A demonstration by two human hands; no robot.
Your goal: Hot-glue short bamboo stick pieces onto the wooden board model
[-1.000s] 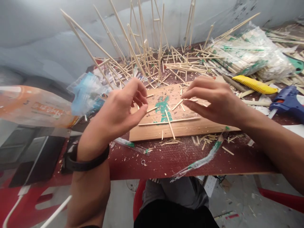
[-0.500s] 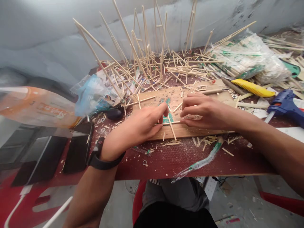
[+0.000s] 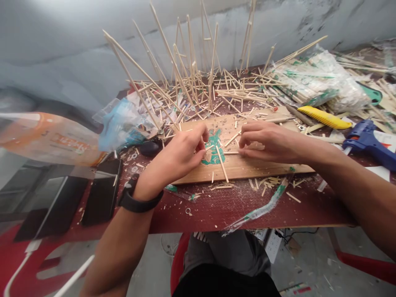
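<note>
My left hand [image 3: 188, 150] is over the left part of a wooden board [image 3: 192, 177], thumb and fingertips pinched on a short wooden stick [image 3: 209, 147] whose end shows. My right hand [image 3: 266, 140] is curled low over the board. Its fingertips grip the right end of a thin wooden stick [image 3: 231, 153], which points left. Between the hands a loose stick [image 3: 222, 164] lies slantwise across a green printed figure [image 3: 213, 160] on the board. A few more short sticks [image 3: 232, 139] lie beside my right fingertips.
Tall glued stick frames [image 3: 213, 62] and piled sticks stand behind the board. To the right are a yellow cutter [image 3: 324, 117], a blue glue gun [image 3: 366, 138] and bagged sticks [image 3: 315, 78]. At left are a plastic bag [image 3: 55, 136], a phone [image 3: 102, 194] and a black mouse [image 3: 149, 148].
My left hand has drawn back slightly from the slanted stick, uncovering more of the green figure. The right hand's stick has moved up the board a little, its left end now apart from my left hand.
</note>
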